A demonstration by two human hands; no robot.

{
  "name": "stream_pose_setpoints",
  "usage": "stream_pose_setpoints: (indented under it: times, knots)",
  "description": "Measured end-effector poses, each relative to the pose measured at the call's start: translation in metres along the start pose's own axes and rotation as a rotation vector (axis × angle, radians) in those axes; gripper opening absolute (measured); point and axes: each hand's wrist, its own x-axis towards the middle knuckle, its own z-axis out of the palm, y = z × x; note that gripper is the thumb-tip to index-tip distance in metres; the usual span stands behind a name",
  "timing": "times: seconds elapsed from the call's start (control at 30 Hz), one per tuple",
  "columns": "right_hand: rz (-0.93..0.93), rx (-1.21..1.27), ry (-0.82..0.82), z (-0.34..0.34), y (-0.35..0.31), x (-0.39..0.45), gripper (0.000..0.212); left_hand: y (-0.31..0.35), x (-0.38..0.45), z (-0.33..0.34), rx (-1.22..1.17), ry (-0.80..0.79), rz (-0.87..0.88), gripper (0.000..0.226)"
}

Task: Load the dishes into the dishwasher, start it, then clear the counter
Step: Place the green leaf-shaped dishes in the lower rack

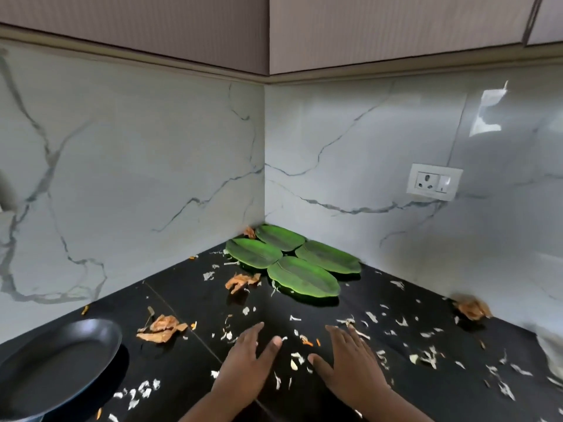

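Several green leaf-shaped plates point(292, 263) lie flat in the far corner of the black counter point(189, 370). A black plate point(58, 363) rests at the near left edge. White and orange food scraps point(161, 328) are scattered over the counter. My left hand point(246, 360) and my right hand point(350, 363) lie flat on the counter near the front, fingers apart, palms down, holding nothing. Small white scraps point(297, 359) sit between the two hands.
Marble-look walls meet in the corner behind the green plates. A white wall socket point(434, 181) sits on the right wall. Wall cabinets point(365, 28) hang overhead. An orange peel clump point(472, 309) lies against the right wall, and a blurred pale object point(551, 351) shows at the right edge.
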Motion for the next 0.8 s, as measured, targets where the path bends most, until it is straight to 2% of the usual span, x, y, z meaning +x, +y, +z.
stream_pose_setpoints:
  times: [0.1,0.23,0.3,0.4,0.47,0.6,0.8]
  knots:
    - [0.111,0.099,0.017,0.002,-0.006,0.036,0.073,0.005,0.057,-0.017,-0.234,0.044,-0.092,0.048]
    - [0.358,0.393,0.011,0.005,-0.010,0.078,0.060,0.005,0.133,-0.036,-0.809,0.009,-0.429,0.025]
    - [0.531,0.604,0.009,0.011,-0.011,0.099,0.047,0.001,0.167,-0.045,-1.084,-0.011,-0.574,0.014]
    - [0.787,1.011,-0.029,0.016,-0.012,0.125,0.027,-0.002,0.208,-0.058,-1.258,0.043,-0.645,0.006]
    - [0.913,1.199,-0.053,0.021,-0.011,0.143,0.023,-0.004,0.236,-0.062,-1.269,0.102,-0.661,0.006]
    - [1.037,1.452,-0.036,0.027,-0.007,0.181,0.022,-0.011,0.289,-0.064,-1.192,0.197,-0.701,0.006]
    - [1.076,1.667,-0.012,0.032,0.003,0.225,0.022,-0.014,0.353,-0.039,-0.744,0.136,-0.724,0.024]
